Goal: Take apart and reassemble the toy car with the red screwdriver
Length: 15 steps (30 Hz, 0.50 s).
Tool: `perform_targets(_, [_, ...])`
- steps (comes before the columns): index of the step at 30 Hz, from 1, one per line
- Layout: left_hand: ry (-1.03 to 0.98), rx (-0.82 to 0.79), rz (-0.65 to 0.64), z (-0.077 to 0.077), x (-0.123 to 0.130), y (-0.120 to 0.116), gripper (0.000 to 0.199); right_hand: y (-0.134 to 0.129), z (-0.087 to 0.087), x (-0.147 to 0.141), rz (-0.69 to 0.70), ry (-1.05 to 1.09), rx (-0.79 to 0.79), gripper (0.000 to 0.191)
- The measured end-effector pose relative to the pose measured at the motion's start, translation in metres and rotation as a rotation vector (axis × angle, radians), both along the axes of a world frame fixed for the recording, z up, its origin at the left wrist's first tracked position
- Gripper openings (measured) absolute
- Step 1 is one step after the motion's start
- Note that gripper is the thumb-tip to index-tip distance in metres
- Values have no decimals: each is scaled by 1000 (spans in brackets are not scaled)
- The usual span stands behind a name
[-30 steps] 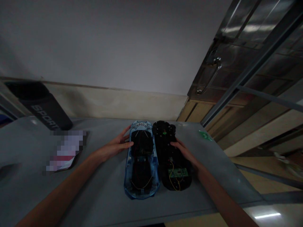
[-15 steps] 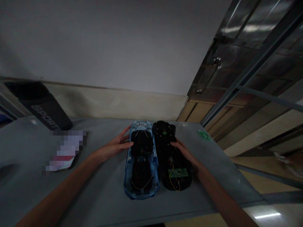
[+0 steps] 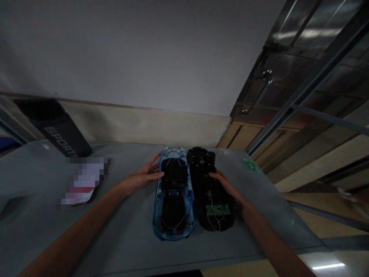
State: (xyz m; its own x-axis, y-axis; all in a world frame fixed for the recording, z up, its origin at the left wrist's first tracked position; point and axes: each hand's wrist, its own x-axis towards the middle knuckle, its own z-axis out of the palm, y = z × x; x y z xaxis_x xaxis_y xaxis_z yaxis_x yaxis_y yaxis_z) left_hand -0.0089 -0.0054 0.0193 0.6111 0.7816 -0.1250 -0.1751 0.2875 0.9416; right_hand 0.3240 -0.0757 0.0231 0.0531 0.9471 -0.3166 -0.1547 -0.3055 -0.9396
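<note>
A blue toy car body shell lies upside down on the grey table, its dark inside facing up. My left hand grips its left edge, thumb over the rim and fingers along the side. Right beside the shell is the black toy car chassis, with a green circuit board and yellow wires at its near end. My right hand holds the chassis by its right side, thumb on top; its other fingers are mostly hidden. The two car parts lie side by side, nearly touching.
A dark bottle marked SPORT stands at the back left of the table. A blurred-out phone-like object lies near it. Small green pieces are at the right. A wall rises behind; a metal frame borders the right side.
The view has shifted slightly, moving everything a little to the right in the picture. Both hands keep their hold on the shell and the chassis.
</note>
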Motion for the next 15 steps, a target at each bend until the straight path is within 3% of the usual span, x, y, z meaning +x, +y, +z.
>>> perform_targets(10, [11, 15, 0, -5, -2, 1, 111, -7, 11, -4, -16, 12, -5, 43])
perform_targets(15, [-17, 10, -1, -7, -2, 2, 116, -31, 4, 15, 25, 56, 45, 49])
